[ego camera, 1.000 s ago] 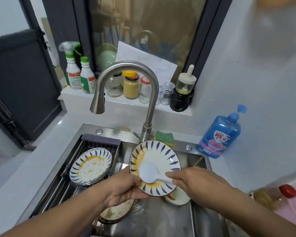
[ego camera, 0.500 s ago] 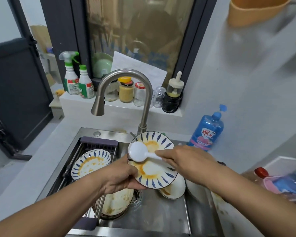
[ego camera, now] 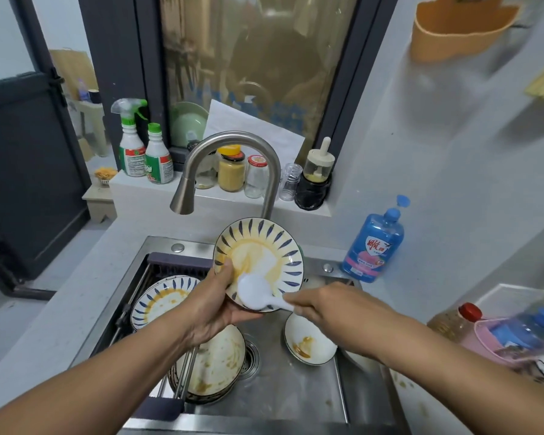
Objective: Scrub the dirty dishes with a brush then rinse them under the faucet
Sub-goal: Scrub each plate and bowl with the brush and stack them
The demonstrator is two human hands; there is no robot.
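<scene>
You are scrubbing the striped plate (ego camera: 264, 246) over the sink (ego camera: 296, 397).
Your left hand (ego camera: 214, 306) is clamping its grip on the tilted plate's lower left rim; your right hand (ego camera: 321, 306) is clamping its grip on the handle of the white brush (ego camera: 253, 291). The brush head is now sitting low on the plate, down from the upper left edge half a second ago.

Both forearms are stretched forward from the lower corners. The left hand (ego camera: 212, 304) is curled round a plate (ego camera: 264, 243), thumb laid on its rim; a brush (ego camera: 253, 291) is gripped by the right hand (ego camera: 319, 304).
</scene>
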